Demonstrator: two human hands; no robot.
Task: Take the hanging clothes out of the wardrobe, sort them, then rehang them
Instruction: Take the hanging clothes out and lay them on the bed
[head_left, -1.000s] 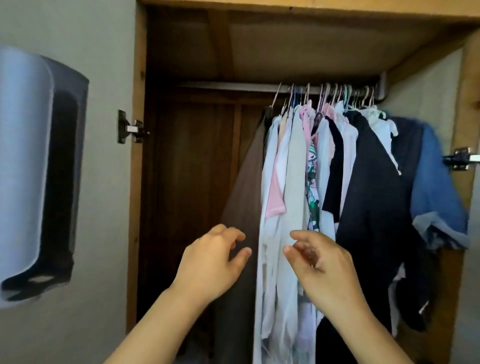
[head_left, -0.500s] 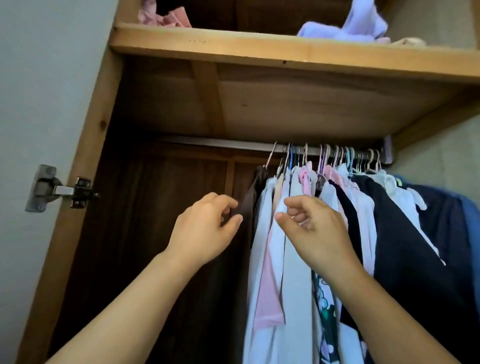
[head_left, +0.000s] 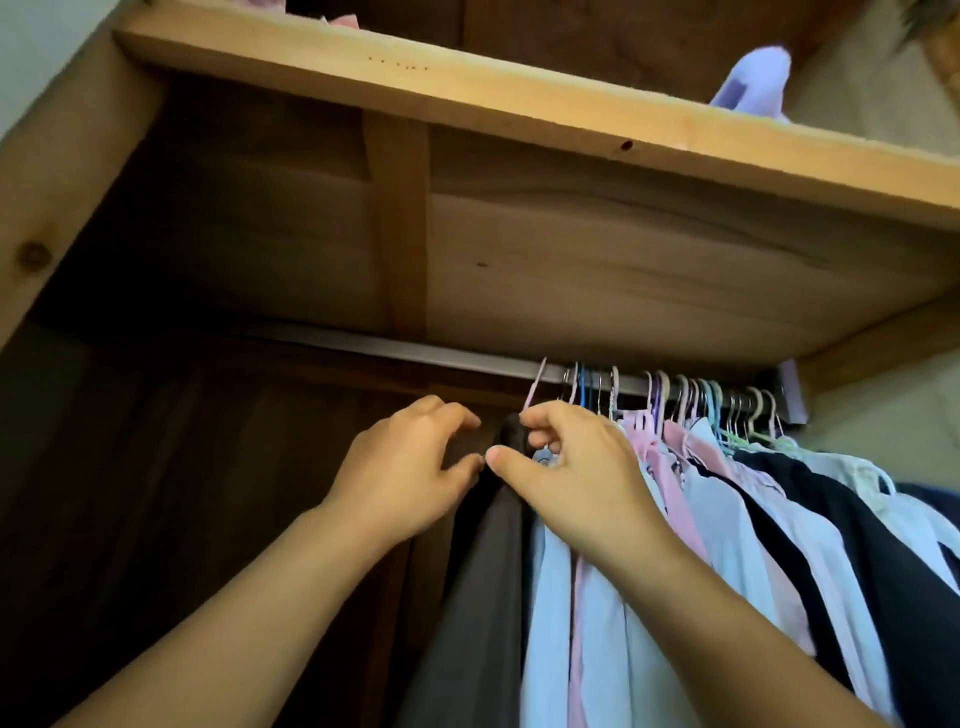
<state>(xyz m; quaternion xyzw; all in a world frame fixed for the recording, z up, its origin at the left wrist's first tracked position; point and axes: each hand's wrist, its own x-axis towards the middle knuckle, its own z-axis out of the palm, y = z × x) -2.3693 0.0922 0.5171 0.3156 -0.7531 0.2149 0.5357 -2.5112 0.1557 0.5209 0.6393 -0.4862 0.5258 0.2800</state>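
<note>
- The neck of the leftmost hanger is pinched between the curled fingertips of the right hand, just below the rail.
- The left hand is held with fingers loosely curled beside the brown garment; contact cannot be told.
- The clothes are packed tightly at the rail's right end, so neighbouring hooks could be snagged and dragged off.
- The brown garment could be slipped off a tilted hanger.
</note>
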